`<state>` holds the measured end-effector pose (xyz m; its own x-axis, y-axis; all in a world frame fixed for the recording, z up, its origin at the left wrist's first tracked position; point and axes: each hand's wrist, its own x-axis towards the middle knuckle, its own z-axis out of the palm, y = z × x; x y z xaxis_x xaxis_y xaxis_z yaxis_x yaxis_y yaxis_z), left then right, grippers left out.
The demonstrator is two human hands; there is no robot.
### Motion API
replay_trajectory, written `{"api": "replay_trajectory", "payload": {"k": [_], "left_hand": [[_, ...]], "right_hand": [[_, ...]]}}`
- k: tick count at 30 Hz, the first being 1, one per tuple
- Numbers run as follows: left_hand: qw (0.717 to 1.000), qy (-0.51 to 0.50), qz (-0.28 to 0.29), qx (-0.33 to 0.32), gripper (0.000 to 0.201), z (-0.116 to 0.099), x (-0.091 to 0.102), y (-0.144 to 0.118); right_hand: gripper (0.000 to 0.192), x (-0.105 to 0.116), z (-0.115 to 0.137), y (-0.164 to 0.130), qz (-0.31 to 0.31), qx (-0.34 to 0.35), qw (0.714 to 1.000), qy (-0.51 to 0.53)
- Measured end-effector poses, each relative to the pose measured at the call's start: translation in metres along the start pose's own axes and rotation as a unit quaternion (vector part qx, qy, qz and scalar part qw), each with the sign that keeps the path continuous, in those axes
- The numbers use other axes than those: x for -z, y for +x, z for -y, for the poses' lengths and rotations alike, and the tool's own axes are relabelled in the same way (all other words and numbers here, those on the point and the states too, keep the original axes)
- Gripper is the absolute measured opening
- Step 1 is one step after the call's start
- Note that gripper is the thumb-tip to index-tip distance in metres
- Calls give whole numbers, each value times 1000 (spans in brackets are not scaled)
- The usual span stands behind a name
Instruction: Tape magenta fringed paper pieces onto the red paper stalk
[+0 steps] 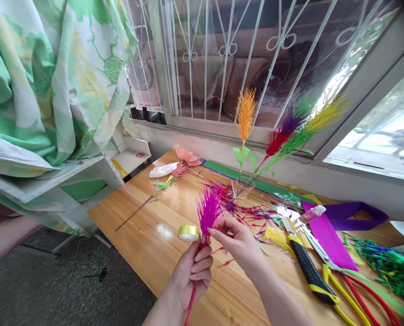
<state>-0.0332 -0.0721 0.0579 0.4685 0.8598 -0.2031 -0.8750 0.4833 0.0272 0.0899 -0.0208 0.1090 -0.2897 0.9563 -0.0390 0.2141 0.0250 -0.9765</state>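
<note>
My left hand (195, 270) is wrapped round the red stem of a magenta artificial flower (209, 206), whose spiky head points up and away from me. At the base of that head, my right hand (234, 240) pinches with thumb and forefinger. What sits between those fingertips is too small to make out. Just left of the flower is a roll of clear yellowish tape (188, 232). Behind the flower, loose red and purple spiky pieces (229, 197) are scattered over the wooden table (137, 246).
A clear cup (245, 188) holds an orange spike flower (246, 117) and multicoloured ones. To the right lie a utility knife (309, 267), scissors (334, 267), purple material (331, 237) and green tinsel pieces (388, 267). A finished-looking stem (144, 203) lies left, near a barred window.
</note>
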Motion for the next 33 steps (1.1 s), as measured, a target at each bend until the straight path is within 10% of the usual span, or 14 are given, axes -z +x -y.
{"api": "replay_trajectory", "payload": {"k": [9, 33], "left_hand": [[999, -43, -11, -22, 21, 3, -4, -4], [999, 36, -34, 19, 25, 3, -5, -2]], "right_hand": [[30, 5, -4, -4, -8, -83, 985, 150], [29, -11, -8, -8, 5, -88, 983, 161]]}}
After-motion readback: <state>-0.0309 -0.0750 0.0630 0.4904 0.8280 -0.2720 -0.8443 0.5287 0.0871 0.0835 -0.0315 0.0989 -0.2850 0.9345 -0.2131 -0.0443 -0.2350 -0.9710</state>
